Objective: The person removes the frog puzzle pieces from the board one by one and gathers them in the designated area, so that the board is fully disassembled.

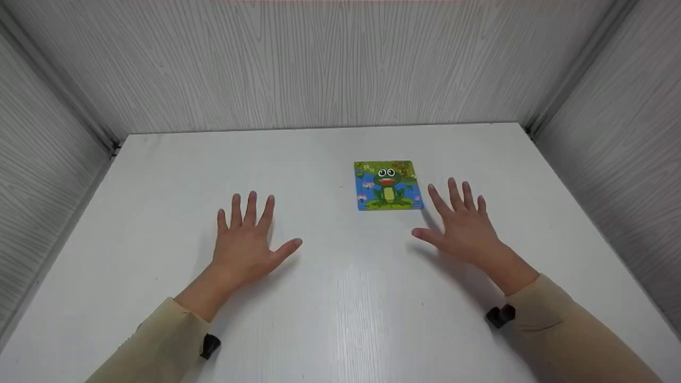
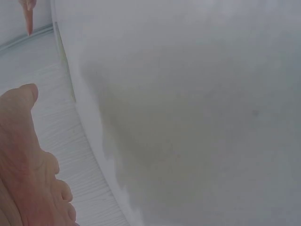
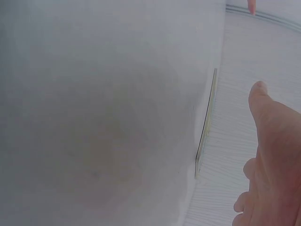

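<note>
A square frog picture point(image 1: 389, 186), like a flat puzzle board, lies on the white table right of the middle in the head view. It shows a green frog on blue and green. My right hand point(image 1: 465, 231) is just to its right with fingers spread, holding nothing, the index fingertip close to the board's edge. Left of the board my left hand point(image 1: 245, 247) spreads its fingers too, palm down over the table and holding nothing. Seen edge-on in the right wrist view, the board point(image 3: 207, 125) is a thin strip beside the right hand point(image 3: 277, 165).
The white table point(image 1: 340, 314) reaches back to a grey wood-grain wall point(image 1: 330, 64). Further panels close it in at the left point(image 1: 48, 133) and right point(image 1: 612, 133). Beige sleeves cover both forearms, with a small black piece at each wrist.
</note>
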The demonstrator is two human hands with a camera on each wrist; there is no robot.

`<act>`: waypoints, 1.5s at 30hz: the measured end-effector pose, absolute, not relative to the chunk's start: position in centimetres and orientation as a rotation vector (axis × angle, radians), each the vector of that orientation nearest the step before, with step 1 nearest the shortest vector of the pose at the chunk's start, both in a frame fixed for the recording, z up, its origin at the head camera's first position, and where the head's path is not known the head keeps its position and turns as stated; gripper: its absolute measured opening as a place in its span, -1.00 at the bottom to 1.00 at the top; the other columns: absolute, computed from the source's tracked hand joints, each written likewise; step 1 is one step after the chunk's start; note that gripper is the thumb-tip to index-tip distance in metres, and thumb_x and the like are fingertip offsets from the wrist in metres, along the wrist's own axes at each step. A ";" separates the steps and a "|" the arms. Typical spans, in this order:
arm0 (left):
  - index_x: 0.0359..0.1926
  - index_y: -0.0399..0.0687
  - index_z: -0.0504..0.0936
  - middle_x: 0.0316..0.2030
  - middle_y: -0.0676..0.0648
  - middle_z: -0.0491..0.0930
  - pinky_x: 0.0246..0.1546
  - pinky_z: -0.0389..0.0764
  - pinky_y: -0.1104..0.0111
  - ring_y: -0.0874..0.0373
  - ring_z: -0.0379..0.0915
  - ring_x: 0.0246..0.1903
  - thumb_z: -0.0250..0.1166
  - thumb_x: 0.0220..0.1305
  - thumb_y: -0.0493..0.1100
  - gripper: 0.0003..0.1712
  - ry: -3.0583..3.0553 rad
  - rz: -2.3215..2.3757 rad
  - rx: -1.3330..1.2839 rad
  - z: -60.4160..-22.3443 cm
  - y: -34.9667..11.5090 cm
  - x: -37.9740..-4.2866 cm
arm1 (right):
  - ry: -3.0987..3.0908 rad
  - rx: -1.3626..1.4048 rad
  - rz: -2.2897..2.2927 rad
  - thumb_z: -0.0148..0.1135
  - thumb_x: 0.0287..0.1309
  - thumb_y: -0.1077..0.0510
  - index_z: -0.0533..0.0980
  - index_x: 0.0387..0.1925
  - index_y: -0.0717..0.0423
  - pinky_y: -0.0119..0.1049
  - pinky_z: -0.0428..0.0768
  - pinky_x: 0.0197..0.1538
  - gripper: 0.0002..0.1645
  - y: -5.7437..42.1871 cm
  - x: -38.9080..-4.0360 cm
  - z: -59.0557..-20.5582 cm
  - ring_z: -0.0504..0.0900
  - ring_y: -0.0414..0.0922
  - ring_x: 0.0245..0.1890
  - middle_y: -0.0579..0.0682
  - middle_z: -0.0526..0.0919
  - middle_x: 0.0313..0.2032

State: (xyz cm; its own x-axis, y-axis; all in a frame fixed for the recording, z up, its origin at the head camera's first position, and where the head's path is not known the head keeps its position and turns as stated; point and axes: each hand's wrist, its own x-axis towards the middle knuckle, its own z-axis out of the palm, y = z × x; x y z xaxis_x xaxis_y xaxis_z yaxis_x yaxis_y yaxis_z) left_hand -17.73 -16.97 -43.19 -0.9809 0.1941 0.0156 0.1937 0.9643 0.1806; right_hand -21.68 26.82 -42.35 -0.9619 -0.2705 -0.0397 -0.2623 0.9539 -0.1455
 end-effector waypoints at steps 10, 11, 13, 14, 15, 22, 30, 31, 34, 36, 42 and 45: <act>0.72 -0.08 -0.13 0.68 -0.33 -0.26 0.52 -0.36 -0.31 -0.36 -0.49 0.64 -0.02 0.38 0.62 0.24 3.117 0.262 0.330 -42.4 -16.3 -18.3 | 3.057 -0.443 -0.225 -0.05 0.29 -0.71 -0.16 0.74 -0.07 0.44 -0.25 0.52 0.31 26.6 -22.3 -41.4 -0.37 0.30 0.65 0.27 -0.34 0.68; 0.72 -0.08 -0.12 0.68 -0.33 -0.25 0.53 -0.35 -0.30 -0.36 -0.48 0.64 -0.02 0.38 0.61 0.24 3.119 0.261 0.337 -42.2 -16.1 -18.5 | 3.054 -0.450 -0.239 -0.04 0.29 -0.70 -0.17 0.74 -0.08 0.43 -0.25 0.53 0.31 26.6 -22.4 -41.2 -0.36 0.30 0.65 0.26 -0.34 0.68; 0.72 -0.09 -0.10 0.68 -0.32 -0.24 0.54 -0.35 -0.28 -0.36 -0.47 0.64 -0.02 0.39 0.61 0.22 3.118 0.264 0.352 -41.7 -15.8 -18.9 | 3.044 -0.470 -0.267 -0.01 0.29 -0.69 -0.18 0.74 -0.08 0.43 -0.25 0.53 0.32 26.5 -22.7 -40.7 -0.36 0.28 0.66 0.25 -0.35 0.68; 0.72 -0.09 -0.09 0.68 -0.32 -0.23 0.54 -0.35 -0.27 -0.35 -0.46 0.64 -0.03 0.40 0.60 0.22 3.118 0.266 0.362 -41.4 -15.6 -19.2 | 3.037 -0.481 -0.279 -0.01 0.29 -0.69 -0.19 0.74 -0.09 0.42 -0.24 0.53 0.31 26.5 -23.0 -40.5 -0.36 0.27 0.66 0.24 -0.35 0.68; 0.72 -0.10 -0.09 0.68 -0.32 -0.21 0.55 -0.34 -0.26 -0.35 -0.45 0.64 -0.03 0.41 0.60 0.21 3.117 0.270 0.374 -41.2 -15.4 -19.5 | 3.029 -0.490 -0.295 0.00 0.29 -0.68 -0.20 0.74 -0.10 0.41 -0.24 0.54 0.32 26.5 -23.2 -40.3 -0.36 0.26 0.66 0.23 -0.35 0.68; 0.72 -0.10 -0.08 0.68 -0.28 -0.16 0.58 -0.28 -0.16 -0.30 -0.38 0.65 -0.08 0.44 0.57 0.17 3.099 0.271 0.458 -39.8 -13.3 -21.9 | 2.978 -0.535 -0.363 0.10 0.32 -0.61 -0.20 0.74 -0.09 0.29 -0.21 0.58 0.30 26.3 -25.3 -38.9 -0.34 0.17 0.68 0.18 -0.31 0.70; 0.72 -0.04 -0.07 0.69 -0.21 -0.11 0.60 -0.25 -0.07 -0.23 -0.29 0.66 -0.08 0.42 0.59 0.16 3.054 0.291 0.540 -39.6 -10.2 -24.9 | 2.920 -0.561 -0.414 0.18 0.36 -0.51 -0.16 0.73 -0.06 0.21 -0.22 0.61 0.25 26.2 -27.7 -38.8 -0.33 0.12 0.68 0.14 -0.27 0.70; 0.72 -0.04 -0.07 0.68 -0.21 -0.10 0.60 -0.24 -0.06 -0.22 -0.28 0.66 -0.08 0.42 0.59 0.16 3.048 0.297 0.557 -39.7 -9.8 -25.3 | 2.915 -0.561 -0.418 0.19 0.36 -0.51 -0.15 0.73 -0.05 0.21 -0.21 0.61 0.24 26.1 -28.0 -38.8 -0.32 0.11 0.69 0.13 -0.25 0.70; 0.72 -0.04 -0.05 0.68 -0.20 -0.07 0.61 -0.24 -0.04 -0.21 -0.26 0.66 -0.06 0.43 0.58 0.15 3.023 0.318 0.603 -40.0 -8.8 -26.4 | 2.897 -0.560 -0.431 0.21 0.36 -0.49 -0.11 0.73 -0.03 0.20 -0.18 0.61 0.24 25.9 -28.9 -39.2 -0.29 0.11 0.69 0.13 -0.21 0.70; 0.72 -0.04 -0.04 0.68 -0.19 -0.06 0.61 -0.24 -0.01 -0.20 -0.26 0.66 -0.05 0.43 0.58 0.15 3.000 0.319 0.622 -40.4 -8.1 -27.0 | 2.888 -0.563 -0.440 0.24 0.36 -0.46 -0.09 0.73 -0.01 0.20 -0.15 0.61 0.23 25.7 -29.4 -39.5 -0.27 0.12 0.69 0.14 -0.18 0.70; 0.72 -0.04 -0.02 0.68 -0.15 -0.04 0.62 -0.22 0.06 -0.15 -0.26 0.67 -0.02 0.45 0.53 0.12 2.926 0.278 0.641 -41.8 -6.2 -28.4 | 2.854 -0.573 -0.451 0.31 0.39 -0.34 0.00 0.70 0.08 0.21 -0.09 0.60 0.16 25.2 -30.3 -40.7 -0.21 0.17 0.68 0.18 -0.10 0.69; 0.71 -0.05 0.00 0.68 -0.14 -0.01 0.62 -0.20 0.08 -0.14 -0.24 0.67 0.00 0.47 0.50 0.08 2.900 0.271 0.640 -42.1 -5.5 -28.8 | 2.844 -0.561 -0.442 0.32 0.39 -0.31 0.04 0.69 0.09 0.22 -0.04 0.59 0.13 24.8 -30.6 -41.2 -0.18 0.16 0.68 0.15 -0.07 0.68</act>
